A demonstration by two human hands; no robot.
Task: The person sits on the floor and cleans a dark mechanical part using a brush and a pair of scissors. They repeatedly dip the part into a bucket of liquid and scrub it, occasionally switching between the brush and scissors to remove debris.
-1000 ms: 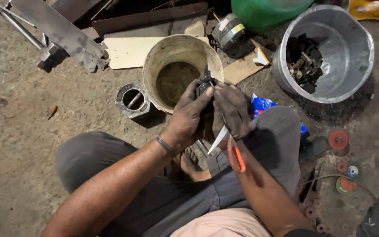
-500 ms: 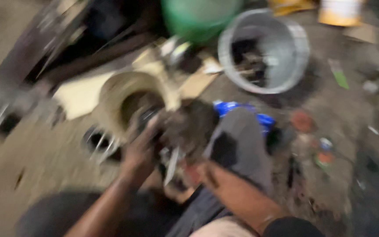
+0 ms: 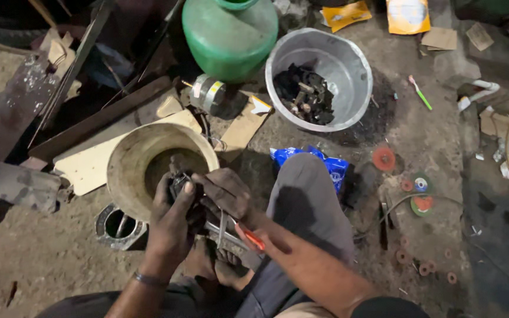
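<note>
My left hand (image 3: 172,227) has its fingers (image 3: 187,189) wrapped tight around a small dark metal part (image 3: 178,182), held just over the rim of the cream bucket (image 3: 126,154). My right hand (image 3: 226,191) pinches the same part from the other side and also grips an orange-handled brush (image 3: 248,237). Beyond the bucket sit a green pot (image 3: 231,35) and a grey metal basin (image 3: 343,59) of dark scrap on the dirt floor (image 3: 48,259).

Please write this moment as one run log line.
left hand: grips dark metal part | right hand: on part, holds brush | beige bucket behind
</note>
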